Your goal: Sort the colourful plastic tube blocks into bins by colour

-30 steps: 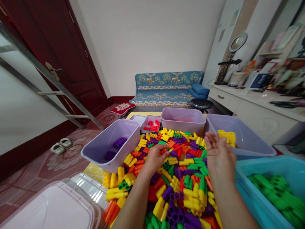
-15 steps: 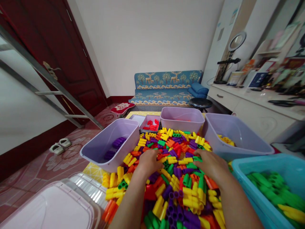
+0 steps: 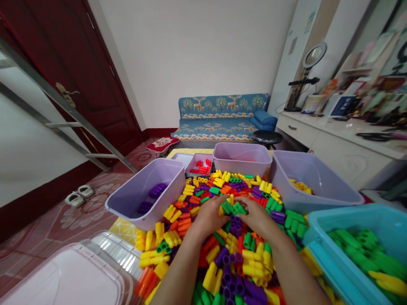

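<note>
Amid the multicoloured plastic heap [image 3: 254,263]: green tubular blocks [image 3: 233,208] lay.
Left hand [image 3: 208,216]: curved beside them, grip was unclear.
Right hand [image 3: 256,218]: curved opposite, likewise unclear.
Mixing: loose scooping risked catching purple plastic tubes [image 3: 235,225].

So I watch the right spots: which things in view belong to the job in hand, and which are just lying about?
Part of the job, apparently:
left hand and right hand
multicoloured plastic tube-shaped pieces, around both hands
lilac plastic tubs
turquoise plastic tub holding green pieces

Just lying about:
grey metal ladder
pair of white shoes
blue deer-patterned sofa
round black stool
</note>
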Demonstrator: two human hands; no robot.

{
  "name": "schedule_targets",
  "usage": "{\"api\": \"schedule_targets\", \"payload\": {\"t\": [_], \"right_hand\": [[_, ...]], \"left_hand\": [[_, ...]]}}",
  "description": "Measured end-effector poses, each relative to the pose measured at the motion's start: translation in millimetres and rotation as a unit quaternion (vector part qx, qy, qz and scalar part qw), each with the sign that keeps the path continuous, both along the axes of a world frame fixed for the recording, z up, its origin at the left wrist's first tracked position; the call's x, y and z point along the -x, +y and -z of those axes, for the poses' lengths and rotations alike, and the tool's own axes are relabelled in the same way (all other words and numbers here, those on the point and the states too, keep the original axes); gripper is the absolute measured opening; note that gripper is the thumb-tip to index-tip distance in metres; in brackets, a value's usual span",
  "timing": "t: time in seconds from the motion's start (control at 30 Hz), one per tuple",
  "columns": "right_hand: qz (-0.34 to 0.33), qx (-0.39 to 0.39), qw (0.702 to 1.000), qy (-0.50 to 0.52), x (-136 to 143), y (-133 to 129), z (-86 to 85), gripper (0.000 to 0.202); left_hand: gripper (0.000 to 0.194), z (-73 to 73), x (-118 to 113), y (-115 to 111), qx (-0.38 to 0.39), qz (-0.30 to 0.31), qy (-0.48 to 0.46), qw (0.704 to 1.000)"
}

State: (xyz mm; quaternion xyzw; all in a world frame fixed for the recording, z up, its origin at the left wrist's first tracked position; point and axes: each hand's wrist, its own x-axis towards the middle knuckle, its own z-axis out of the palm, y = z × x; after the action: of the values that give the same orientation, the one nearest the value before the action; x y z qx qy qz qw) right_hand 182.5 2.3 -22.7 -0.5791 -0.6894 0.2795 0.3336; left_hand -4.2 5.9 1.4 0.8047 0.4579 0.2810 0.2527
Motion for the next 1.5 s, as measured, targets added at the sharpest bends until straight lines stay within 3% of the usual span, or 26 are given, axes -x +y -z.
{"api": "schedule_targets", "payload": {"t": [0.17, 0.3, 0.43, 0.67, 0.83, 1.03, 1.13, 1.3, 1.5], "right_hand": [[-0.009, 0.011, 0.979, 0.206, 18.1, 0.5, -12.4, 0.045], [-0.003, 0.003, 0.963, 0.271, 21.7, -3.2, -27.3, 0.038], [0.015, -0.023, 0.975, 0.222, 22.5, -7.8, -37.6, 0.031], [0.054, -0.076, 0.995, 0.026, 17.3, -11.2, -43.9, 0.019], [0.083, -0.087, 0.991, 0.056, 15.2, -10.1, -43.5, 0.023], [0.062, -0.069, 0.993, 0.073, 15.3, -7.5, -36.9, 0.022], [0.043, -0.059, 0.992, 0.106, 18.1, -5.7, -31.8, 0.024], [0.012, -0.048, 0.991, 0.121, 26.5, -7.3, -33.0, 0.025], [0.037, -0.06, 0.997, 0.016, 28.3, -15.5, -40.8, 0.036]], "left_hand": [[0.07, -1.8, -0.3, 3.3, -0.011, -0.001, -0.147, 0.989], [0.056, -5.4, 0.1, 4.3, 0.02, -0.011, -0.231, 0.973], [0.047, -7.5, 0.2, 3.1, 0.016, -0.024, -0.219, 0.975], [0.049, -8.6, 2.6, 3.6, -0.005, -0.076, -0.189, 0.979], [0.054, -5.3, 7.6, 6.8, -0.023, -0.083, -0.154, 0.984], [0.069, -3.7, 2.8, 3.5, -0.041, 0.011, -0.156, 0.987], [0.059, -2.8, -2.4, 1.8, -0.031, 0.028, -0.165, 0.985], [0.035, -1.3, -4.6, 4.8, -0.025, -0.006, -0.171, 0.985], [0.031, -8.5, 1.1, 4.7, -0.05, -0.003, -0.143, 0.989]]}}
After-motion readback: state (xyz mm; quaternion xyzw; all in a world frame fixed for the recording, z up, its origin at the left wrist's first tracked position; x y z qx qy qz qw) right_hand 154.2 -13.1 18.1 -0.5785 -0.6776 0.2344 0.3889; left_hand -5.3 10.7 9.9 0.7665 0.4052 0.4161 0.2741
